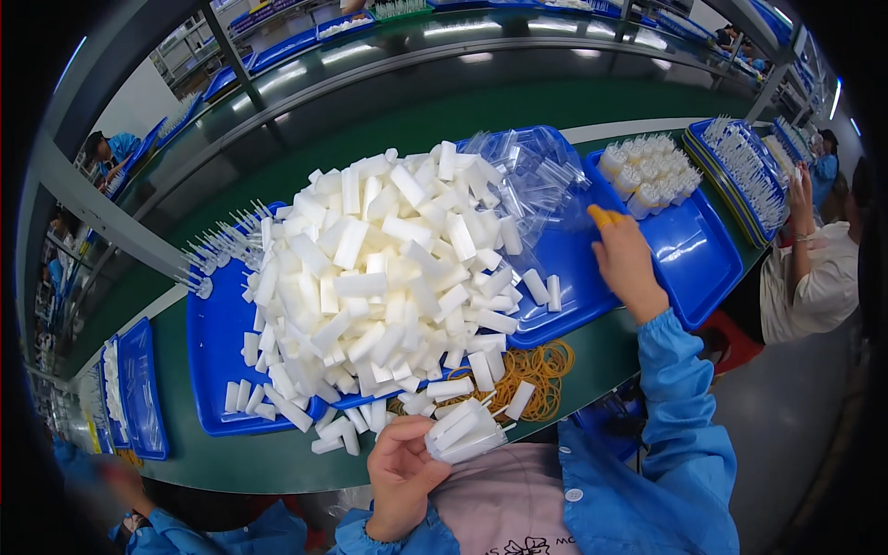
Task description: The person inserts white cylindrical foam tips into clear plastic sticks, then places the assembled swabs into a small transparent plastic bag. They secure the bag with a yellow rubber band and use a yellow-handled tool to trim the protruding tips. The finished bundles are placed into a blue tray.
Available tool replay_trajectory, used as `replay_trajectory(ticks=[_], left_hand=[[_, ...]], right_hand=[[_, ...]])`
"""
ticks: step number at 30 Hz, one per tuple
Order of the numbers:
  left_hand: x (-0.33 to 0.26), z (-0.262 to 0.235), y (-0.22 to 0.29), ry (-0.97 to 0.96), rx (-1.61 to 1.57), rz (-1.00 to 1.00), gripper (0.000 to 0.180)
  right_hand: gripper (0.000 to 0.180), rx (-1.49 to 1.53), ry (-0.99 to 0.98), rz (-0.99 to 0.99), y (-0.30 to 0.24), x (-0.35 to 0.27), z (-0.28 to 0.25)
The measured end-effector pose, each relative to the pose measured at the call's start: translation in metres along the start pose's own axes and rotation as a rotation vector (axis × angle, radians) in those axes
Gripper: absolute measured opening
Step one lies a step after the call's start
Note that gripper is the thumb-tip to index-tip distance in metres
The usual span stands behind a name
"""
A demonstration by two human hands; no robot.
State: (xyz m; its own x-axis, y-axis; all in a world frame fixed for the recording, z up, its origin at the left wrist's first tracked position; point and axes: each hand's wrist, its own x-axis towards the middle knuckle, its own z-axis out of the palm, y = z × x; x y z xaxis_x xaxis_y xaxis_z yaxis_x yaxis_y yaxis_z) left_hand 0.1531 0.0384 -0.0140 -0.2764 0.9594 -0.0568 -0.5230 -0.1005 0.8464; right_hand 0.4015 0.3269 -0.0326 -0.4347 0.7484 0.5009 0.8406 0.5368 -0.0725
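Head view — white bundle (465, 433) held in left grip (404, 472) — jutting rightward

L grip (404, 470) w/ bundle (465, 435), wht block pile (370, 273)

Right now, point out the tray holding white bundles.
The blue tray just right of the right hand, bundles at its far end; its left neighbour holds clear plastic.
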Motion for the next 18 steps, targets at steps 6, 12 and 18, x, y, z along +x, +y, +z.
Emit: replay_trajectory(ticks=[6, 12, 18], left_hand=[[0.001, 0.000, 0.002, 0.000, 0.003, -0.004, 0.043], [0.001, 0.002, 0.001, -0.001, -0.008, -0.006, 0.043], [0.000, 0.001, 0.002, 0.004, -0.015, -0.007, 0.043]], right_hand=[[0.036, 0.375, -0.118, 0.172, -0.028, -0.015, -0.019], [0.046, 0.100, -0.123, 0.203, 0.004, -0.021, -0.005], [0.036, 0.259, -0.067, 0.326, 0.001, -0.022, -0.010]])
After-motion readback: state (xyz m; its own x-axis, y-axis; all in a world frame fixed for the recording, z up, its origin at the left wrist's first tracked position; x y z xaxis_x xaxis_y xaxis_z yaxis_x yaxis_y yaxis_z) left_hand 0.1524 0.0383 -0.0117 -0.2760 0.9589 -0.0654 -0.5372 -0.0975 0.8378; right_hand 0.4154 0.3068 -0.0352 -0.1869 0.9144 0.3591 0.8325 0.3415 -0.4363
